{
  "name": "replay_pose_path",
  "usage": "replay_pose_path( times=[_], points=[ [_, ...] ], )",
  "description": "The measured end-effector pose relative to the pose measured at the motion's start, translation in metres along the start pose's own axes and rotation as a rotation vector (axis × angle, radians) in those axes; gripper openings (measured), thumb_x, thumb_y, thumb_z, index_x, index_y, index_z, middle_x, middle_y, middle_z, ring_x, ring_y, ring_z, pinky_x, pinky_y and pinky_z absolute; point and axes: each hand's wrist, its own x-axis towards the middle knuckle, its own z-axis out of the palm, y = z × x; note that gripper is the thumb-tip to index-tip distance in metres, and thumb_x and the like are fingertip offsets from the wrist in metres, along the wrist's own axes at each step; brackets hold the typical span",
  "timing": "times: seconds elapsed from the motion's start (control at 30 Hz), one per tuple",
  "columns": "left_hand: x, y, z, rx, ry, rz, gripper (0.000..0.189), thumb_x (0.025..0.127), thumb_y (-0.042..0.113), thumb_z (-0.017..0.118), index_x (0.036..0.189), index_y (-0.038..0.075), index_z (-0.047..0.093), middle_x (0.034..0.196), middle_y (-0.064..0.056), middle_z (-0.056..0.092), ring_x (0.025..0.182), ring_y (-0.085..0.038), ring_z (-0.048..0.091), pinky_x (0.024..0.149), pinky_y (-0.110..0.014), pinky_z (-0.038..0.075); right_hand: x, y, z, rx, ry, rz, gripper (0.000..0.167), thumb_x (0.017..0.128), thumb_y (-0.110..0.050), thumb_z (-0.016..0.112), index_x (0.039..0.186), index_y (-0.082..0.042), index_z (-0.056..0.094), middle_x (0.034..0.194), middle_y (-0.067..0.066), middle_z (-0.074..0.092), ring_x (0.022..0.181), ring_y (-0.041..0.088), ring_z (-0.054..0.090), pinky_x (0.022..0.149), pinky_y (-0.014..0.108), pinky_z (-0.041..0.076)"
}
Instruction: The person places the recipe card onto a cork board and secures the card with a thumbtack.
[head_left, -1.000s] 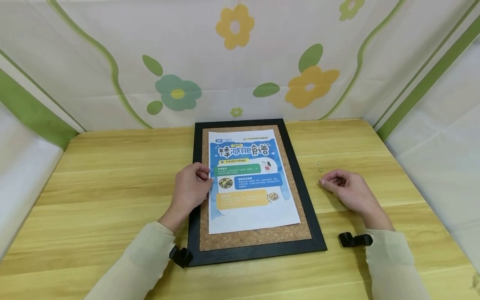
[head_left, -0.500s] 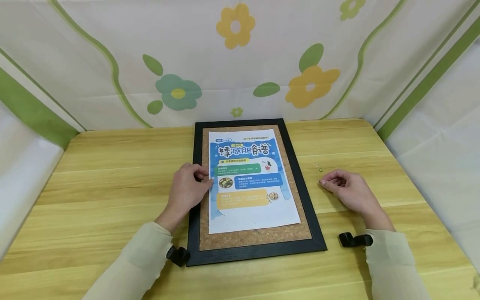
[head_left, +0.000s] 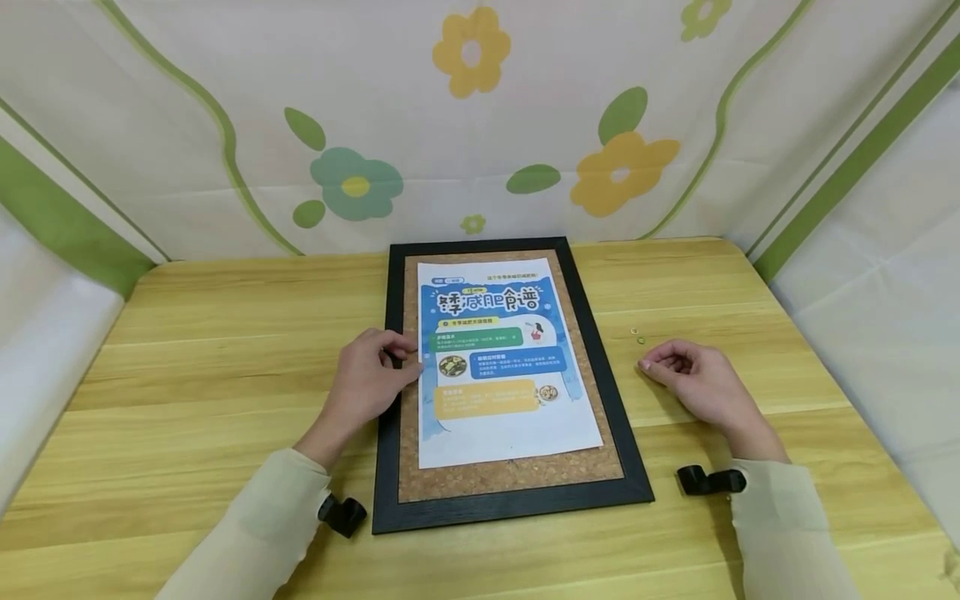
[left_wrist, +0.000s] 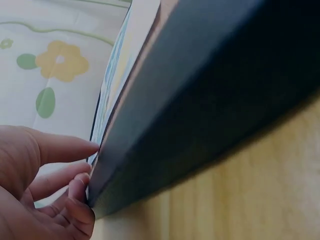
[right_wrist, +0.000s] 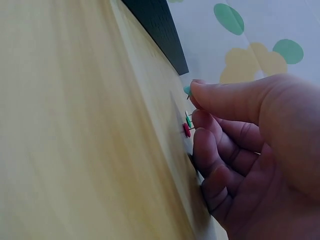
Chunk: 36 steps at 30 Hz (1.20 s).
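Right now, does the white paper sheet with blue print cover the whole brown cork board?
No, bare cork board shows below the sheet, inside the black rectangular frame.

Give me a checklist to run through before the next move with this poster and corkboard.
1. Poster within the black frame: ok, cork shows along every side.
2. Poster centred top to bottom: not ok, more cork shows below it than above.
3. Left hand steadying the poster: cannot tell; its fingertips are at the left edge, but a firm hold isn't clear.
4. Tack ready: ok, the right hand pinches a teal tack.
5. Spares nearby: ok, a red tack and a green tack are close to the right hand.
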Motion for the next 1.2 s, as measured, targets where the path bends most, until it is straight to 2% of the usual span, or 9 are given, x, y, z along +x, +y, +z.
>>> replay_pose_path(
  times=[0.3, 0.53, 0.73, 0.87, 1.03, 1.13, 1.2],
  points=[
    [0.000, -0.009, 0.000, 0.011, -0.020, 0.027, 0.021, 0.096, 0.013, 0.081, 0.115, 0.004, 0.080, 0.107, -0.015, 0.066, 0.080, -0.022, 0.052, 0.072, -0.033, 0.043, 0.000, -0.001, 0.000, -0.002, -0.006, -0.001, 0.036, 0.108, -0.044, 0.065, 0.114, -0.010, 0.075, 0.099, 0.009, 0.071, 0.083, 0.018, 0.059, 0.071, 0.028, 0.047],
    [0.001, -0.003, 0.003, 0.029, -0.030, -0.014, 0.033, 0.095, 0.022, 0.083, 0.119, 0.001, 0.075, 0.111, -0.016, 0.060, 0.095, -0.028, 0.053, 0.080, -0.035, 0.043, 0.001, -0.001, -0.001, -0.001, -0.008, 0.004, 0.035, 0.108, -0.044, 0.065, 0.114, -0.010, 0.074, 0.099, 0.009, 0.071, 0.084, 0.018, 0.059, 0.072, 0.028, 0.047],
    [0.001, 0.000, 0.006, 0.035, -0.024, -0.030, 0.027, 0.095, 0.016, 0.082, 0.113, 0.000, 0.072, 0.114, -0.019, 0.059, 0.100, -0.030, 0.053, 0.084, -0.038, 0.042, 0.001, -0.001, 0.000, 0.001, -0.005, -0.001, 0.035, 0.108, -0.043, 0.065, 0.113, -0.010, 0.074, 0.098, 0.009, 0.071, 0.083, 0.018, 0.059, 0.072, 0.028, 0.047],
    [0.001, -0.002, 0.008, 0.026, -0.014, -0.010, 0.024, 0.095, 0.014, 0.081, 0.111, 0.000, 0.071, 0.113, -0.018, 0.058, 0.099, -0.030, 0.052, 0.085, -0.038, 0.041, 0.003, -0.005, -0.001, -0.011, 0.003, -0.012, 0.035, 0.110, -0.042, 0.062, 0.116, -0.009, 0.072, 0.102, 0.010, 0.070, 0.086, 0.020, 0.057, 0.072, 0.028, 0.046],
    [0.000, -0.001, 0.009, 0.024, -0.008, 0.006, 0.023, 0.096, 0.012, 0.081, 0.112, 0.001, 0.070, 0.111, -0.018, 0.057, 0.097, -0.030, 0.051, 0.084, -0.039, 0.040, 0.011, -0.023, -0.008, -0.011, 0.015, -0.111, 0.030, 0.113, -0.035, 0.058, 0.118, -0.008, 0.067, 0.105, 0.012, 0.068, 0.088, 0.021, 0.057, 0.071, 0.027, 0.047],
    [-0.001, 0.000, 0.009, 0.030, -0.015, 0.005, 0.023, 0.096, 0.013, 0.080, 0.113, 0.001, 0.070, 0.110, -0.017, 0.057, 0.095, -0.030, 0.050, 0.083, -0.039, 0.040, 0.020, -0.046, -0.013, -0.002, -0.013, -0.164, 0.028, 0.113, -0.033, 0.057, 0.119, -0.007, 0.065, 0.109, 0.014, 0.069, 0.090, 0.024, 0.060, 0.071, 0.028, 0.051],
    [-0.001, 0.000, 0.009, 0.036, -0.020, 0.009, 0.024, 0.096, 0.013, 0.080, 0.114, 0.001, 0.070, 0.109, -0.017, 0.057, 0.095, -0.030, 0.049, 0.082, -0.039, 0.039, 0.028, -0.065, -0.013, -0.004, -0.044, -0.177, 0.030, 0.114, -0.033, 0.055, 0.121, -0.006, 0.064, 0.113, 0.014, 0.068, 0.094, 0.026, 0.061, 0.075, 0.031, 0.053]
  ],
)
